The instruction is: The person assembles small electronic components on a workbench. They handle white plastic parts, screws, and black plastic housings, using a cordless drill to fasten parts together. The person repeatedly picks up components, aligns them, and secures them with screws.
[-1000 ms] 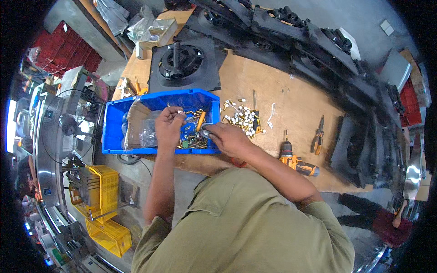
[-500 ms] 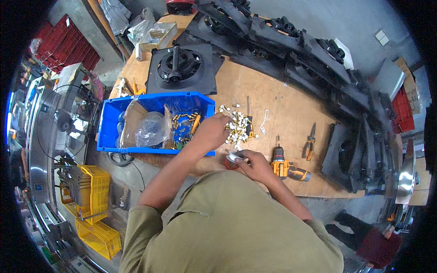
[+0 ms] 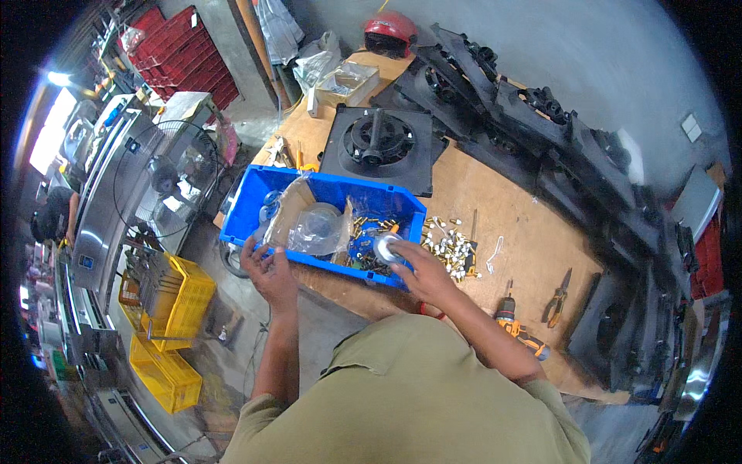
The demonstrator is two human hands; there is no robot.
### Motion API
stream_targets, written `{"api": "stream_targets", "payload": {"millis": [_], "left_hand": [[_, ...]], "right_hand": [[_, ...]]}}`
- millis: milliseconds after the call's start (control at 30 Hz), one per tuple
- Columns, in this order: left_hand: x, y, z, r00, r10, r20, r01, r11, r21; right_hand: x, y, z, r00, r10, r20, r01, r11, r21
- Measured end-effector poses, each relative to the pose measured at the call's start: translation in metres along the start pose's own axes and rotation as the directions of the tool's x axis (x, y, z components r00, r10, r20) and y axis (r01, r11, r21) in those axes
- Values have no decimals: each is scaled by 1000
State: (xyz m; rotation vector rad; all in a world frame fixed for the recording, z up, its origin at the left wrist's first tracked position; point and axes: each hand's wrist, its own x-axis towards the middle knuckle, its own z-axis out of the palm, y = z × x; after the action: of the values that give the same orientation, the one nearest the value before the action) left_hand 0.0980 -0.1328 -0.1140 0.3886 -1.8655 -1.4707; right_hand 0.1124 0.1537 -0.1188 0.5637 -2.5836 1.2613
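Observation:
My right hand is closed on a round white-and-silver disc-like piece, held above the right end of a blue plastic bin. My left hand has its fingers apart at the bin's front left edge, seemingly touching the rim, and holds nothing. Inside the bin are a cardboard divider, a clear plastic bag with round pieces, and many small brass fittings. Right of the bin lies a pile of white-and-brass fittings. A red rounded edge shows partly beside my shirt.
A screwdriver, an orange-black power drill and pliers lie to the right. A black square fan-like part sits behind the bin; several similar ones line the table's far and right sides. Yellow crates stand on the floor at left.
My right hand has lifted the round piece leftward over the bin. My left hand has left the fittings pile for the bin's front left edge. The view has shifted.

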Motion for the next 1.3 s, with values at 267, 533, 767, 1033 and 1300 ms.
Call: {"api": "stream_targets", "payload": {"millis": [267, 533, 767, 1033, 1300], "left_hand": [[-38, -20, 25, 655, -687, 313, 755, 609, -242], [-30, -36, 33, 673, -718, 181, 731, 682, -13], [-18, 11, -122, 764, -633, 121, 642, 765, -48], [-90, 82, -277, 875, -483, 8, 449, 819, 358], [-193, -16, -351, 777, -626, -66, 444, 470, 763]], "right_hand": [[-6, 14, 18, 948, 198, 247, -206, 979, 5], [-77, 33, -21, 972, 216, 94, -223, 972, 71], [-136, 54, -59, 864, 503, -4, -496, 853, 158], [-127, 69, -29, 917, 345, 200, -385, 897, 219], [-85, 40, 30, 861, 225, 455, -340, 922, 187]]}}
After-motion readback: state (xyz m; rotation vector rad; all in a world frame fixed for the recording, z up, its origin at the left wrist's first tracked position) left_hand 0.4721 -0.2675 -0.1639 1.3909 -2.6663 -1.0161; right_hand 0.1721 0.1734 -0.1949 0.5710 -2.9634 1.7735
